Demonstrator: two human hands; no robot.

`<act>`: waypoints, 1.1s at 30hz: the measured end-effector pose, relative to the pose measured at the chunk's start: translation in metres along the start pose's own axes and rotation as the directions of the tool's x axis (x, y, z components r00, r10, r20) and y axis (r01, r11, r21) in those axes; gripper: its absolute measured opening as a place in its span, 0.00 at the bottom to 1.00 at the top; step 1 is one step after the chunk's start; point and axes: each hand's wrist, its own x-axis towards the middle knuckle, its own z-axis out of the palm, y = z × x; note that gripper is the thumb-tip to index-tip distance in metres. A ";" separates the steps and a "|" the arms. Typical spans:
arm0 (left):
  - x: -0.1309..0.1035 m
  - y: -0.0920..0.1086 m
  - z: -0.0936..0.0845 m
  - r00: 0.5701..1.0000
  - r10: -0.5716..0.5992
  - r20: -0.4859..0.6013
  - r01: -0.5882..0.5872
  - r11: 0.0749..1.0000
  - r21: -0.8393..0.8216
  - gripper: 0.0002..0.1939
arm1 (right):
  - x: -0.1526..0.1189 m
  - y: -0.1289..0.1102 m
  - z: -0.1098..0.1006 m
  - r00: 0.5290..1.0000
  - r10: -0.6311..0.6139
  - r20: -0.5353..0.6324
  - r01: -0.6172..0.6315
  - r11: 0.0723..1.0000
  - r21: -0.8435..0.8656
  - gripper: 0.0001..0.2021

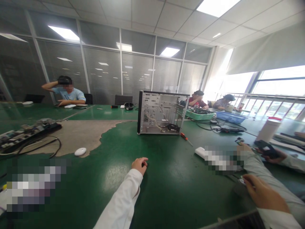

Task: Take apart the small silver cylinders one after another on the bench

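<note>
Case (156, 101) ahead of the left hand (138, 165) and slightly to its right, well apart from it.
It stands upright on the table (166, 181), longer edge running left to right, uncovered side facing the wearer; the left hand is clearly nearer, while from the right hand (265, 194) the case lies far off, ahead and to the left. A screwdriver (184, 136) (orange handle toward the case, shaft angled nearer and right) lies by its lower right corner. The left arm reaches forward, its hand low at the table, fingers loosely bent, seemingly released, with nothing visible in it; the right hand, lower right, pinches a small part (242, 180), too blurred to name.
</note>
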 end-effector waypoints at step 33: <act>0.002 -0.007 0.006 0.999 0.035 -0.023 -0.036 0.999 -0.030 0.20 | 0.046 0.039 0.006 0.883 -0.321 0.343 0.261 0.942 0.210 0.18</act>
